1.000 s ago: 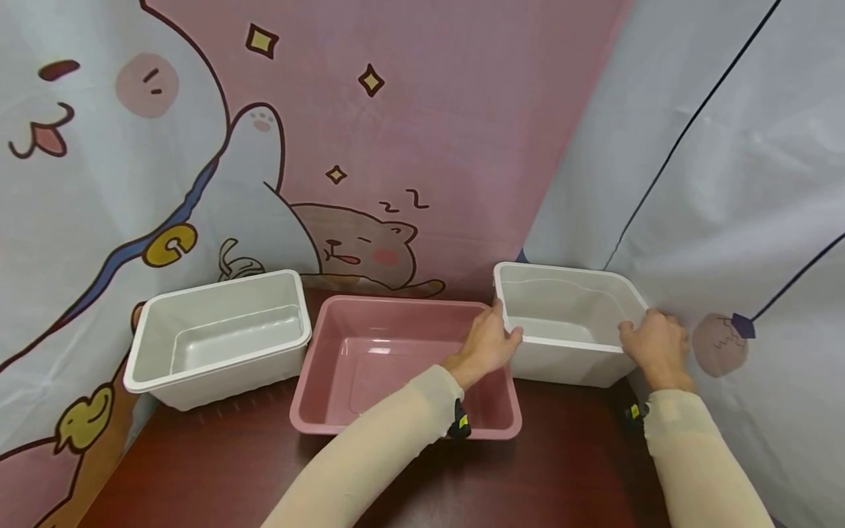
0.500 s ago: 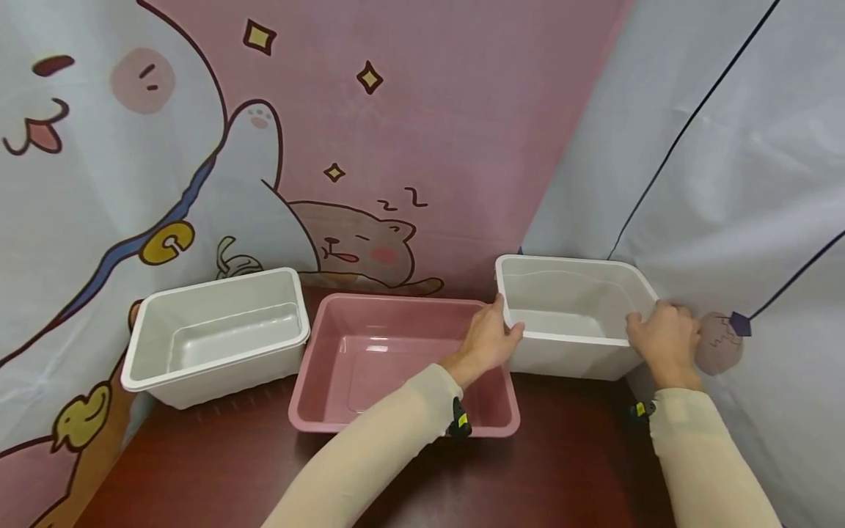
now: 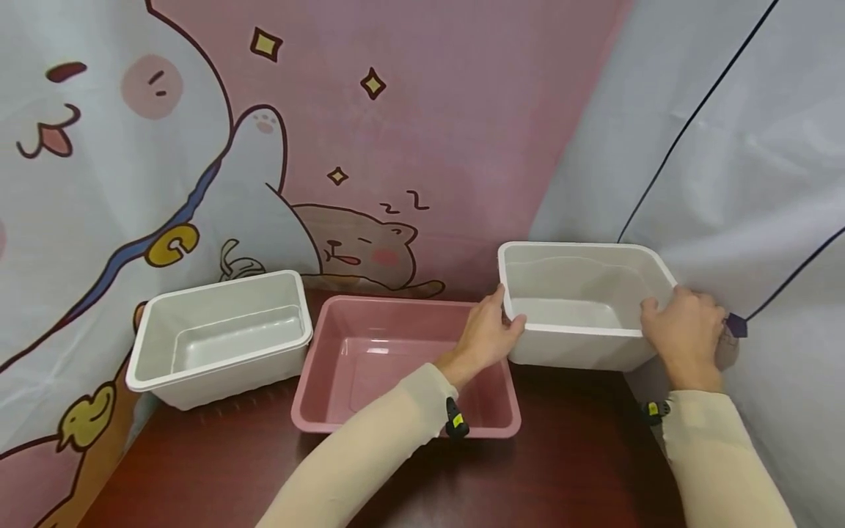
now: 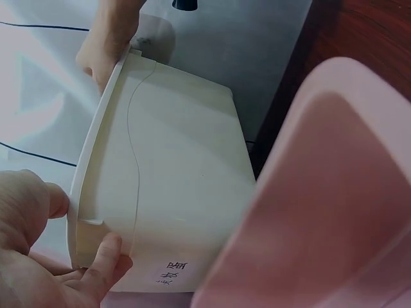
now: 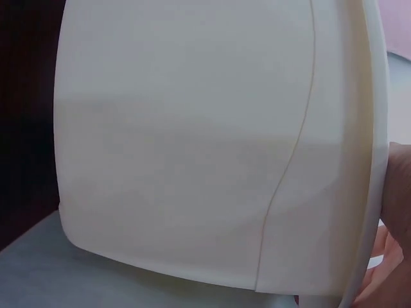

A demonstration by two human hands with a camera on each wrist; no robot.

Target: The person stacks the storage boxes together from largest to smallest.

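A white rectangular plastic bin (image 3: 574,346) at the right is held between both hands. My left hand (image 3: 485,331) grips its left rim, thumb inside and fingers on the outer wall; the left wrist view shows the fingers (image 4: 106,260) against the wall near dark handwritten characters. With the right hand (image 3: 688,334) I grip the right end of the rim, thumb over the front edge; its fingers lie mostly behind the rim in the right wrist view. The pink basin (image 3: 409,431) stands on the table to the left, partly under my left forearm.
A second white bin (image 3: 221,370) stands at the left, beside the pink basin. A cartoon-printed curtain (image 3: 449,147) closes off the back, and a pale curtain (image 3: 759,183) hangs close to my right hand. The dark red-brown table (image 3: 218,469) lies underneath.
Both hands keep hold of the right white bin, which has moved up and to the right in the head view. The pink basin and left bin stay put.
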